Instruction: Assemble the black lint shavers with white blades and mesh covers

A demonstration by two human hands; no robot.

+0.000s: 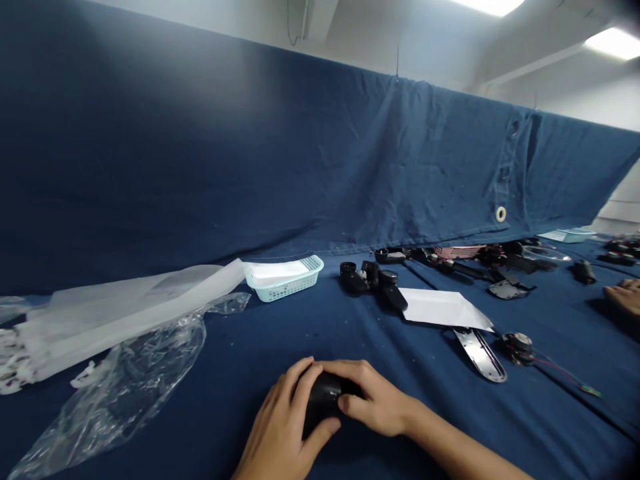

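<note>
Head view is showing both bare hands closing around a rounded black casing (320, 402) low in the middle, just above the blue tablecloth (300, 333) or resting on it; which of these, I cannot tell. The left hand (287, 420) is covering its left side, the index finger reaching over the top and the thumb spreading away from it along the near edge, while the other fingers are lying close together. The right hand (377, 399) is gripping the opposite side, its index finger curving across the far edge and its thumb pressing on the near face; its remaining fingers are mostly hiding. Beyond the hands, a pale blue perforated basket (287, 291) is holding white sheets near the hanging blue curtain (300, 167). To the left, a crumpled clear plastic bag (150, 380) is lying beside a translucent white wrapping (135, 317), with small white parts (13, 360) sitting at its end. To the right, black parts (373, 280) are lying next to a white paper sheet (443, 308), which is partly covering a silvery elongated shell (483, 357); a round motor-like piece (519, 345) with a thin red wire is sitting just beside it. Another person's hand (625, 297) is showing at the right edge.
</note>
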